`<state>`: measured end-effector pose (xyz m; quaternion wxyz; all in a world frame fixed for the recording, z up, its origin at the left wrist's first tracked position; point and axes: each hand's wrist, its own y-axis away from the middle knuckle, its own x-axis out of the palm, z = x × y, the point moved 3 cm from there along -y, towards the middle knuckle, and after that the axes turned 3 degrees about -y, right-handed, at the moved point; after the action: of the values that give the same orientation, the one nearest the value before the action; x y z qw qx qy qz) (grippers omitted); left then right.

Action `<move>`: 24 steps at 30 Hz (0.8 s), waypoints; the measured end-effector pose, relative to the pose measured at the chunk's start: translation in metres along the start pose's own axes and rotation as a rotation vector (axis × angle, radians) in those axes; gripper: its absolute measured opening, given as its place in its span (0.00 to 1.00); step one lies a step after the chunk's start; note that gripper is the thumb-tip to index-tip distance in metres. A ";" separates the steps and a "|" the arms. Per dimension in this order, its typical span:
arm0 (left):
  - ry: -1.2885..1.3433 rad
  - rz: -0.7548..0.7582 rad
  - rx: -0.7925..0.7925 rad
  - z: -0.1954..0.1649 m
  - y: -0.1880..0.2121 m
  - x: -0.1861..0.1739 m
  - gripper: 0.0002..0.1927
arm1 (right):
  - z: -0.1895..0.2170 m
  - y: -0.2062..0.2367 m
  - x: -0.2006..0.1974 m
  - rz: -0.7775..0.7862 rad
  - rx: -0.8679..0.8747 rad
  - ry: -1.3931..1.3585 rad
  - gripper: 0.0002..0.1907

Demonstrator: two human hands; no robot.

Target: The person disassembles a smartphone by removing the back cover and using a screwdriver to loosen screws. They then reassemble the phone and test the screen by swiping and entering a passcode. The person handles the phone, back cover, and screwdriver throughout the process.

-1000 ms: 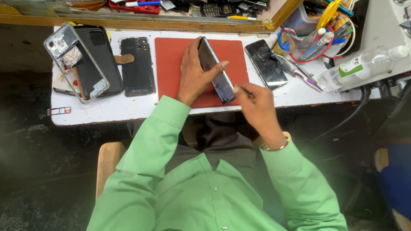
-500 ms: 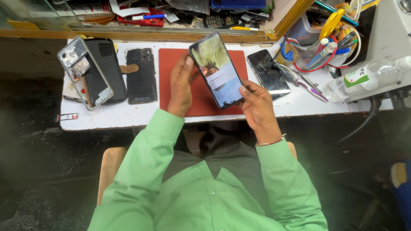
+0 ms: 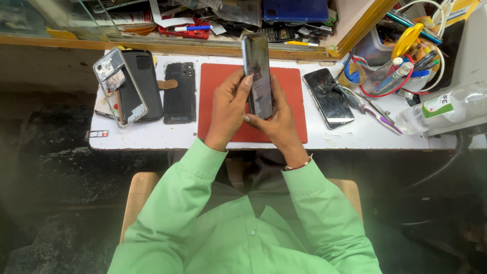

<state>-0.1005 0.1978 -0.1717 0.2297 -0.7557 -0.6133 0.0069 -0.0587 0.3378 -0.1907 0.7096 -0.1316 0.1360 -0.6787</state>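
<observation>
- Compared with half a second ago, the dark phone [image 3: 256, 76] has turned from showing its lit screen to standing upright and edge-on at the centre top of the frame, and both hands have closed around its lower half.
- The left hand [image 3: 228, 109] wraps the left edge with the thumb on the glass; the right hand [image 3: 276, 122] supports it from below and from the right side.
- The phone is lifted above the red mat [image 3: 213, 101], not resting on the bench [image 3: 152, 137].
- Risk, in my judgement: only the lower part is gripped, so the top-heavy phone may slip and fall onto the mat or the bench edge.
- Another risk: a wide turn could knock the cracked phone [image 3: 328, 97] lying just right of the mat, or the tools [image 3: 370, 106] beside it.
</observation>
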 end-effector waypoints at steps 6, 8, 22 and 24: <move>-0.163 -0.009 0.012 -0.013 0.004 0.001 0.18 | -0.006 -0.005 0.008 -0.024 0.065 -0.181 0.54; -0.251 -0.016 -0.016 -0.014 0.005 0.000 0.20 | -0.009 -0.004 0.009 -0.034 0.081 -0.195 0.54; -0.354 -0.014 0.094 -0.011 0.006 -0.004 0.19 | -0.006 -0.009 0.013 -0.007 0.011 -0.096 0.55; -0.353 0.008 0.114 -0.014 0.007 -0.005 0.19 | -0.006 -0.010 0.013 -0.002 0.007 -0.117 0.55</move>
<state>-0.0911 0.1876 -0.1633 0.1612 -0.7309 -0.6397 0.1750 -0.0695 0.3245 -0.1927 0.7162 -0.1687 0.0916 -0.6710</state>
